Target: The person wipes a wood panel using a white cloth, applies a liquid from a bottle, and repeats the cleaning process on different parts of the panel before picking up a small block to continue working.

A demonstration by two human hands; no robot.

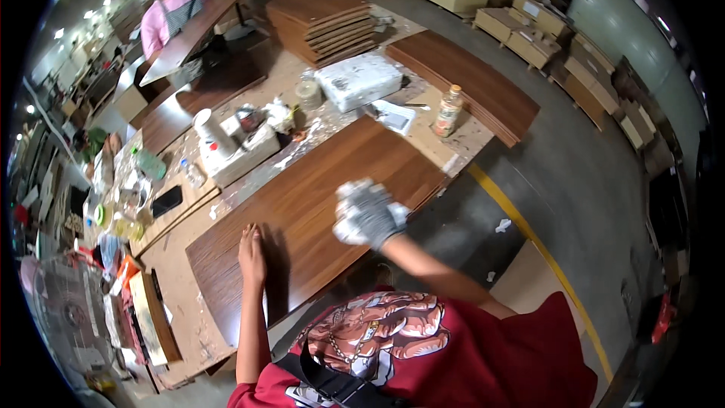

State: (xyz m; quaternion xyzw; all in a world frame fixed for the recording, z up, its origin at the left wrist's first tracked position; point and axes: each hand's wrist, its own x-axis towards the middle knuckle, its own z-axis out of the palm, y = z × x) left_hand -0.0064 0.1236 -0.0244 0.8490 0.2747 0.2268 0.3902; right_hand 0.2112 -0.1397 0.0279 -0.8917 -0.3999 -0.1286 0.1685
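A brown wood-grain panel point(310, 185) lies flat across the near side of the workbench. My bare left hand point(252, 254) rests on its left part, fingers stretched out and holding nothing. My right hand point(377, 219) wears a grey knit glove and is over the right part of the same panel. A crumpled white cloth point(347, 228) is bunched in that glove, pressed to the wood; motion smears it a little, and the right fingertips are hidden.
Beyond the panel stand a white block point(359, 81), a capped bottle point(448, 111) and a white cup point(214, 134). Stacked brown panels point(321, 23) sit at the back. A phone point(167, 201) lies left. Across the bench, a person point(170, 15) in pink is beside a tilted panel.
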